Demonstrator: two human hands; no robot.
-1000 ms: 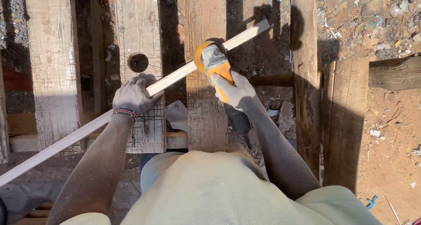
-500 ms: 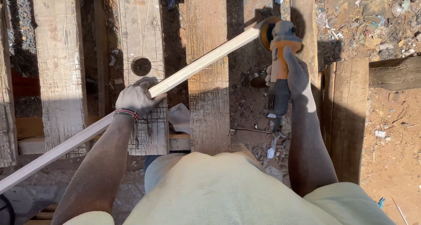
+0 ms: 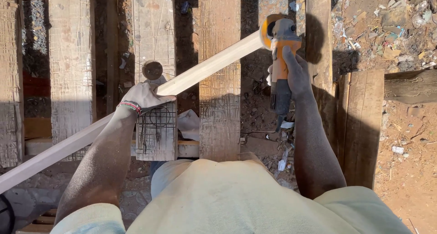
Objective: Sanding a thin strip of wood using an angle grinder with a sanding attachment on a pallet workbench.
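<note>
Two hands work a long pale strip (image 3: 136,106) that lies slantwise across the plank surface (image 3: 221,106), its low end past the near left corner, its high end at the far right. The left hand (image 3: 144,96), a bead bracelet (image 3: 130,106) at its wrist, presses down on the strip's middle with fingers curled over it, beside a round hole (image 3: 152,70) in one plank. The right hand (image 3: 296,74) has fingers wrapped tight around an orange grinder (image 3: 281,56), whose disc (image 3: 266,30) touches the strip's far end.
</note>
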